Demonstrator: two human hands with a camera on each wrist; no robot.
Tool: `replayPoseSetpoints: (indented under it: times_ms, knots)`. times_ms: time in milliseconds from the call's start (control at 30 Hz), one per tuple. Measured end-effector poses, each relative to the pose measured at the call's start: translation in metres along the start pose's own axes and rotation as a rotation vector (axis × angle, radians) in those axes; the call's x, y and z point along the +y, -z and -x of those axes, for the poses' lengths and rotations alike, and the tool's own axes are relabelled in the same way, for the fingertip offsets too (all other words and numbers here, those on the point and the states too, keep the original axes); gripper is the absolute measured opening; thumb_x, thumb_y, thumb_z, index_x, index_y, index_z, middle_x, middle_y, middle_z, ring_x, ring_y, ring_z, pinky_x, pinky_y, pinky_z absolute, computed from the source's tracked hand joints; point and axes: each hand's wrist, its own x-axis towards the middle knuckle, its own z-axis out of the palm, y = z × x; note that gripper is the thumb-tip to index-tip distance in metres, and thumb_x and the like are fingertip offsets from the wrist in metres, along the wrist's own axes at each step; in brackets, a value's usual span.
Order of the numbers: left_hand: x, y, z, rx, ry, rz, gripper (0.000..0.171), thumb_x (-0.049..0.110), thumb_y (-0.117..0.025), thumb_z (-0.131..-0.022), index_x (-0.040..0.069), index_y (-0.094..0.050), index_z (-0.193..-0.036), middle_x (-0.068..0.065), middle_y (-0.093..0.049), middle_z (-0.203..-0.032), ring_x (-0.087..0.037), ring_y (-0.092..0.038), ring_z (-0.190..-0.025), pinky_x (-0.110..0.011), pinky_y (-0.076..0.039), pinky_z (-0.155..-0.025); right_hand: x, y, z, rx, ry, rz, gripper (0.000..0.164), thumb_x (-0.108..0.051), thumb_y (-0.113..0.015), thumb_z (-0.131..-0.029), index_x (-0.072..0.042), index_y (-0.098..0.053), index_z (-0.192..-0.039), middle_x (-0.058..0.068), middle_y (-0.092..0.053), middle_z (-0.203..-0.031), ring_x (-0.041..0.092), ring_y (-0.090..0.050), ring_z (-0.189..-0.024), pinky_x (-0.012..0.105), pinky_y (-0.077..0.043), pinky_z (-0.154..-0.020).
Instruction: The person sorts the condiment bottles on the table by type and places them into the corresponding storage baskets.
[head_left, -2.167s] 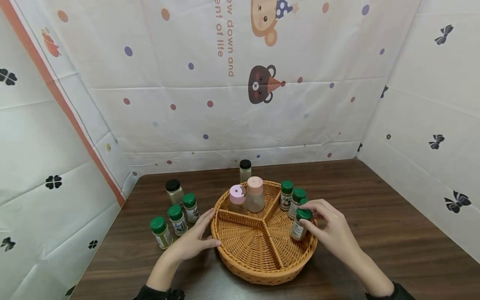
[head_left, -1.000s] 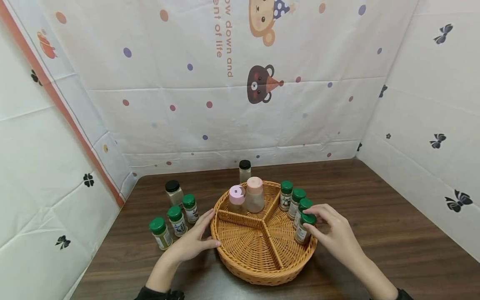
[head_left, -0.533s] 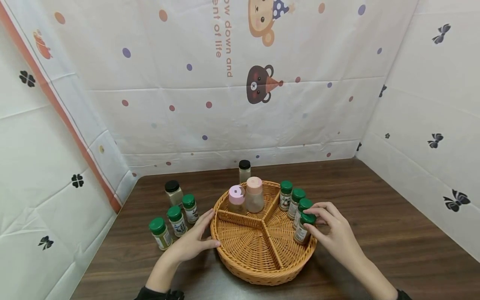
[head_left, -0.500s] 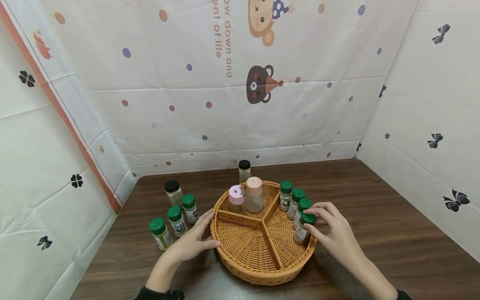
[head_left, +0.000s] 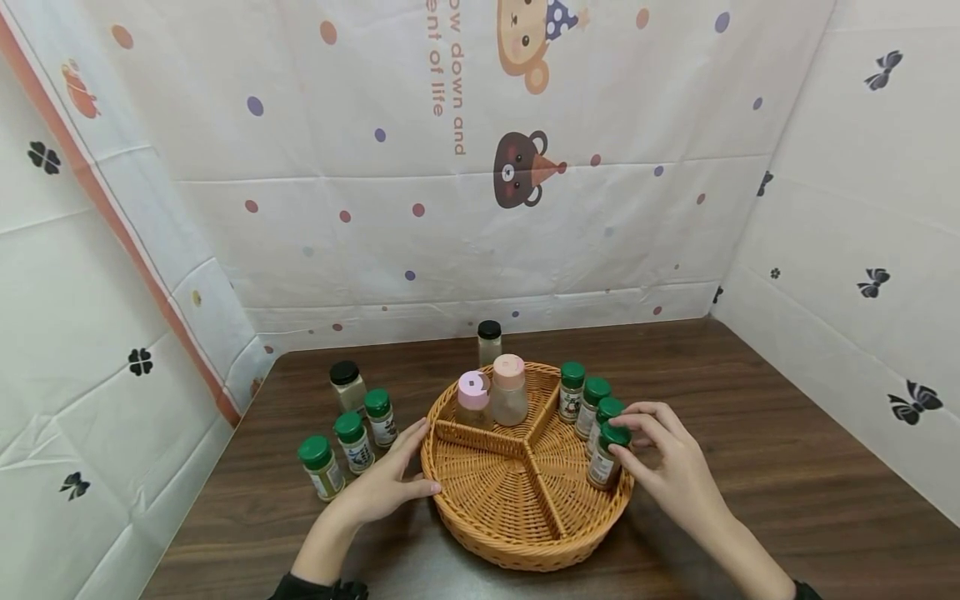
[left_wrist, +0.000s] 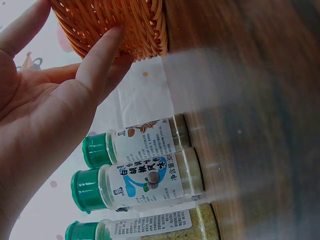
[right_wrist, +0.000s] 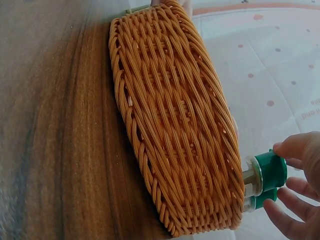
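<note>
At the right-hand side of a round wicker basket (head_left: 517, 557), the person's right hand (head_left: 663, 454) pinches a green-capped jar (head_left: 604, 460) by its lid, thumb and fingertip closed on the cap; I can't tell whether the other fingers touch the next lid. That jar is the nearest one in the right compartment, and three more green-capped jars (head_left: 572, 392) line up behind it along the rim. Opposite, the left hand (head_left: 386, 483) rests against the basket's left side, fingers extended and thumb wide apart. A lilac-capped bottle (head_left: 473, 404) and a peach-capped bottle (head_left: 510, 403) share the back compartment. On the dark wooden table (head_left: 750, 417), three labelled jars (head_left: 356, 443) stand beyond the left hand, with a black-capped jar (head_left: 348, 387) behind them; another black-capped jar (head_left: 490, 344) stands behind the basket.
</note>
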Motion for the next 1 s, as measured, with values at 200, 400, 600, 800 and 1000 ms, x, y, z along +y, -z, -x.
replayPoseSetpoints:
  times_ms: [200,400,600,800,1000]
  knots:
    - [0.0010,-0.0001,0.0005,0.005,0.004,-0.004,0.087,0.022,-0.072,-0.092,0.004,-0.020,-0.159,-0.021,-0.007,-0.167,-0.045,-0.010,-0.153,-0.067,-0.021,-0.117,-0.0011,0.0002,-0.0005,0.004,-0.001,0.004,0.041,0.007,-0.084,-0.070,-0.010,-0.072,-0.105,0.005,-0.060,-0.113,0.004,-0.060,-0.091,0.005,-0.050,-0.076]
    - [0.0005,0.0000,0.0007,0.002,0.003,0.004,0.087,0.021,-0.072,-0.092,0.004,-0.019,-0.159,-0.021,-0.007,-0.167,-0.046,-0.008,-0.153,-0.068,-0.019,-0.118,-0.0016,0.0003,-0.0010,0.018,0.012,-0.013,0.042,0.010,-0.084,-0.070,-0.010,-0.072,-0.105,0.005,-0.060,-0.112,0.004,-0.060,-0.089,0.006,-0.050,-0.075]
    - [0.0005,0.0004,0.0013,-0.001,0.001,0.001,0.087,0.022,-0.071,-0.093,0.004,-0.019,-0.159,-0.021,-0.007,-0.167,-0.045,-0.009,-0.153,-0.068,-0.021,-0.117,-0.0022,0.0000,-0.0019,0.026,0.021,-0.013,0.042,0.010,-0.083,-0.070,-0.009,-0.071,-0.105,0.005,-0.061,-0.113,0.005,-0.060,-0.092,0.006,-0.050,-0.076]
    - [0.0001,0.0005,0.0008,0.000,0.000,0.000,0.087,0.022,-0.071,-0.093,0.004,-0.019,-0.159,-0.021,-0.007,-0.167,-0.045,-0.009,-0.153,-0.067,-0.021,-0.118,-0.0026,0.0007,-0.0037,0.018,0.018,0.002,0.041,0.009,-0.083,-0.072,-0.006,-0.070,-0.108,0.008,-0.060,-0.116,0.008,-0.062,-0.090,0.008,-0.052,-0.076]
    - [0.0003,0.0003,0.0003,0.000,0.008,0.003,0.087,0.022,-0.072,-0.092,0.004,-0.019,-0.159,-0.020,-0.007,-0.167,-0.046,-0.009,-0.153,-0.068,-0.021,-0.117,-0.0054,0.0012,-0.0064,0.034,0.026,0.007,0.044,0.010,-0.082,-0.072,-0.007,-0.069,-0.111,0.008,-0.060,-0.116,0.009,-0.061,-0.089,0.007,-0.050,-0.079]
